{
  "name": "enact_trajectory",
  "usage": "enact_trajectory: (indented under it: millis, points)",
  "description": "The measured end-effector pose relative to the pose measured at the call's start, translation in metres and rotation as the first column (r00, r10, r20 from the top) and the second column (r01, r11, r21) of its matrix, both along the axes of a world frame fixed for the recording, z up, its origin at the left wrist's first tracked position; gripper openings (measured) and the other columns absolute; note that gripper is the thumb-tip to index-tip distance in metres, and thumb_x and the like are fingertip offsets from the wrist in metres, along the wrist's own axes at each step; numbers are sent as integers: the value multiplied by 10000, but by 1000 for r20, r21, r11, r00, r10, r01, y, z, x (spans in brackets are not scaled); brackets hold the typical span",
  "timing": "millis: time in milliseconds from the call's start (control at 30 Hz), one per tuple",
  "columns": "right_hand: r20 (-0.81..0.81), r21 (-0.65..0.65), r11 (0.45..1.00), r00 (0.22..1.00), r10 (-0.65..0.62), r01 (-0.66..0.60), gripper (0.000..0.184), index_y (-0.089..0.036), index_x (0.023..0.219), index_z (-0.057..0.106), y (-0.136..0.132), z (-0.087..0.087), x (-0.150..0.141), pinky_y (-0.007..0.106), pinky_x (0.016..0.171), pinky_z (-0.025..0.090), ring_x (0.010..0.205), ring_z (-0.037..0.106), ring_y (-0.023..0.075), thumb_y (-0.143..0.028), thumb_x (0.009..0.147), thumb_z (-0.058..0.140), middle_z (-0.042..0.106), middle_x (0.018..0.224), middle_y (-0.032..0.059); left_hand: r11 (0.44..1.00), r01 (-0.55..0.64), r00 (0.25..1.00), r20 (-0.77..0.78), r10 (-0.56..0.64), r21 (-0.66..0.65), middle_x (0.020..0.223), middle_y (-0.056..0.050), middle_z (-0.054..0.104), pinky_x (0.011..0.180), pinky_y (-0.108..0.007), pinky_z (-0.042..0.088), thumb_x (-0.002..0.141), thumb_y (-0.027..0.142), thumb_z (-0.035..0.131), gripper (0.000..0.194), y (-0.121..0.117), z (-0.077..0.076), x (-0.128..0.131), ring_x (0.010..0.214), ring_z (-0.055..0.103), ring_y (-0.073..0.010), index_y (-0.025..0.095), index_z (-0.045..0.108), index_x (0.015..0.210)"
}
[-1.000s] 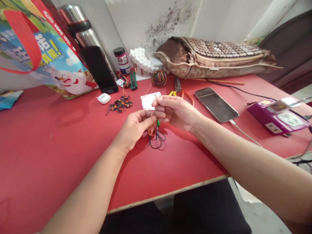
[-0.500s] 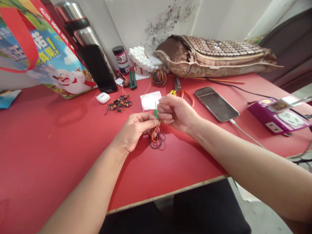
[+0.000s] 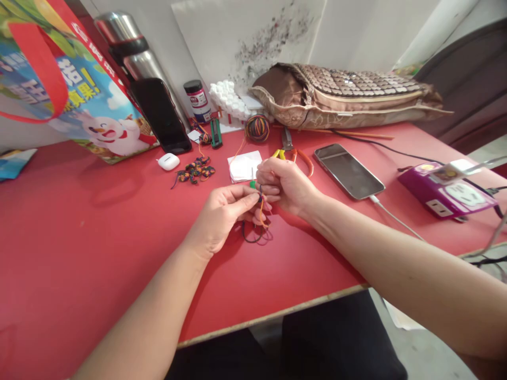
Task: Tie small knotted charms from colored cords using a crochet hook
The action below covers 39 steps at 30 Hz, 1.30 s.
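Observation:
My left hand (image 3: 227,216) pinches a small knotted piece of multicoloured cord (image 3: 262,205) between thumb and forefinger. Orange, purple and dark strands hang from it in loose loops just above or on the red table. Close by, my right hand (image 3: 287,186) is closed, its fingers curled around a dark strand that runs up from the pinch. Just beyond the fingertips shows a green-handled tool (image 3: 252,184) with a thin metal shaft; my fingers partly hide it, and I cannot tell whether it is held. Behind lies white paper (image 3: 243,164).
A ball of multicoloured cord (image 3: 257,128), a braided cord piece (image 3: 195,170), orange-handled pliers (image 3: 287,141) and a green cutter (image 3: 216,133) lie farther back. A charging phone (image 3: 349,171) and purple power strip (image 3: 446,190) are right; a white earbud case (image 3: 168,161) is left.
The orange strand has swung right and hangs straighter below the pinch. The fingers of both hands have shifted slightly around the cord, and the view has moved a little.

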State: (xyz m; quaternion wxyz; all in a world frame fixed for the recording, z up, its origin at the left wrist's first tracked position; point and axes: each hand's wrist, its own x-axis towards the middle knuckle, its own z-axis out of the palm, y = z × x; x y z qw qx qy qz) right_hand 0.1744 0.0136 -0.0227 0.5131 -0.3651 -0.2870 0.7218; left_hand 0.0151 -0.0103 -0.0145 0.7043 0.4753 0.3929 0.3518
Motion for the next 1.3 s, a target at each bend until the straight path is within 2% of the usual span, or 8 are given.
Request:
enact_trajectory:
  millis: [267,400,533,667,800,933,1067,1300]
  points:
    - [17,42,999,1000,-10,9,357,-206,511,362,2,-1,6,186,383,185,440,237,44,-201,762,615,262,528,-78,998,-57,998,-27,57,10,785,-102,803,622,-268,622,806,223,757,123,3,-1,-3,611,733,-169,108,797,822]
    - [24,50,999,1000,-16,15,362,-204,496,375,3,0,6,185,378,190,439,258,48,-204,767,616,253,522,-78,998,-40,998,-54,42,44,832,-122,804,606,-273,607,832,397,789,301,3,-1,-3,625,730,-174,96,796,833]
    - [-7,54,998,1000,-11,12,369,-198,484,395,1,0,4,176,369,208,426,261,42,-186,775,621,286,507,-75,994,-20,995,-93,29,103,795,-77,770,598,-261,586,811,547,853,435,1,-1,-1,621,707,-151,122,761,807]
    - [-11,94,996,1000,-9,10,333,-183,491,459,-1,0,3,168,367,263,418,343,53,-142,771,634,355,484,-62,991,-21,993,-115,36,130,745,-34,740,590,-251,578,763,499,910,404,0,0,2,594,691,-135,136,736,799]
    - [-15,121,993,1000,10,-9,316,-175,507,498,-2,0,4,171,359,314,412,403,63,-135,786,642,405,490,-54,994,-36,992,-116,47,101,703,-37,736,594,-257,593,827,388,847,282,1,-2,1,577,682,-137,144,711,787]
    - [46,156,988,999,4,-12,319,-179,516,520,-3,0,5,183,353,379,401,465,76,-177,780,700,454,499,-47,996,-11,994,-104,20,91,782,-83,779,614,-268,599,879,491,768,362,3,-3,-3,616,707,-158,144,717,793]
    - [167,168,983,985,43,-72,305,-187,533,545,-3,0,4,191,330,403,370,499,92,-197,760,748,489,479,-41,989,32,988,-156,-9,145,872,-84,802,620,-247,586,847,518,819,382,4,-4,-4,606,683,-128,141,756,847]
    - [145,157,987,989,18,-41,320,-185,528,543,-2,2,7,195,356,462,404,549,110,-187,808,699,490,475,-30,995,48,996,-79,-41,84,870,-99,795,619,-248,584,898,538,762,405,6,-5,-5,623,686,-137,134,772,872]
